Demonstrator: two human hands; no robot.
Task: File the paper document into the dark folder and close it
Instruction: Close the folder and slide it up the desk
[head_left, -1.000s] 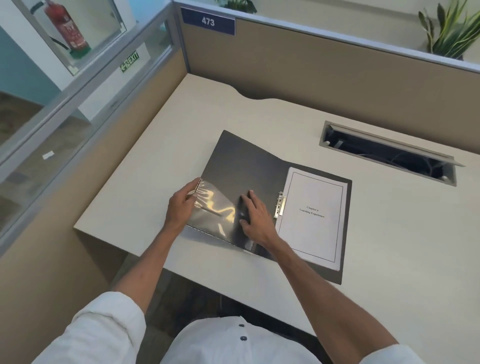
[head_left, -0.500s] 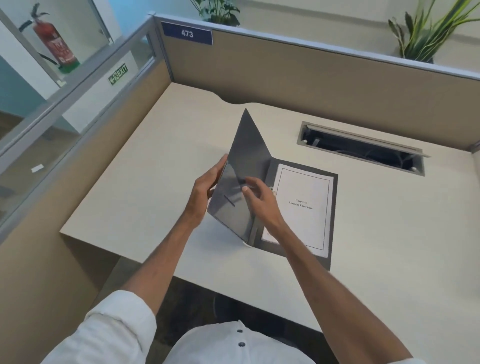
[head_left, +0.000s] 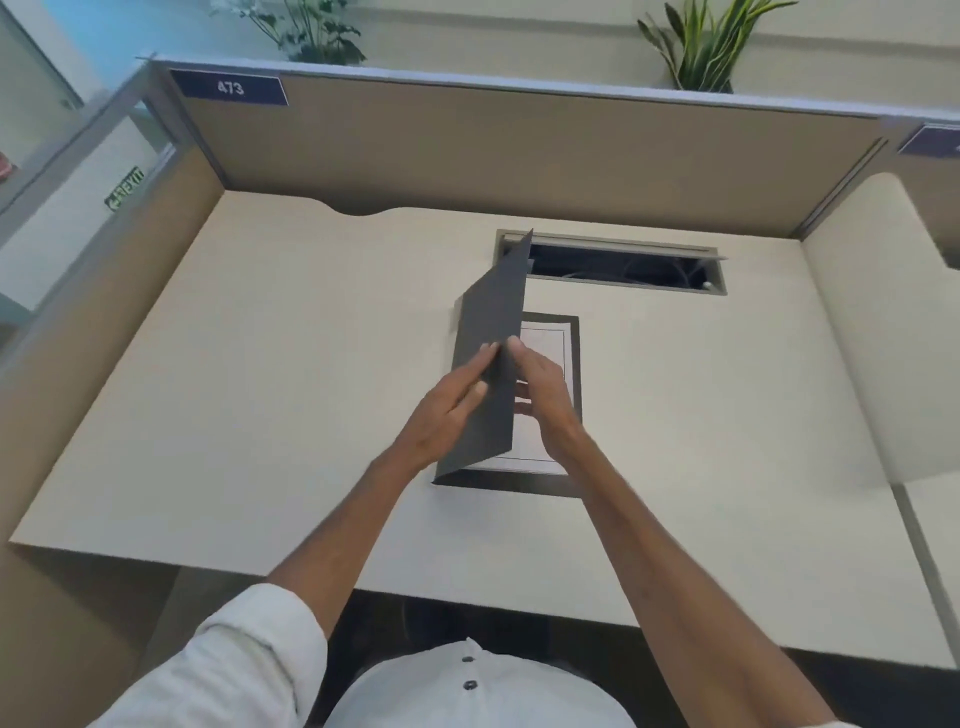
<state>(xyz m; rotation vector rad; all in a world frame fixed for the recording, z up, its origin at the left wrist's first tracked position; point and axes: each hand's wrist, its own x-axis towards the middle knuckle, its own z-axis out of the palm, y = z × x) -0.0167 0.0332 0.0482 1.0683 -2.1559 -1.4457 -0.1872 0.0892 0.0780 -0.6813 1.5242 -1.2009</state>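
The raised folder cover (head_left: 493, 353) and right hand (head_left: 545, 395) hide most of the paper document (head_left: 545, 338).

Dark folder (head_left: 493, 358) front cover is up past vertical now, leaning over the paper document (head_left: 545, 338); 1.0 s ago it lay flat open on the desk (head_left: 260, 364). Clear sleeve no longer visible. Left hand (head_left: 447, 410) has moved from the cover's outer edge to its outside face; right hand (head_left: 545, 395) is now off the cover's inside, over the page. Camera view has shifted to face the desk more squarely.
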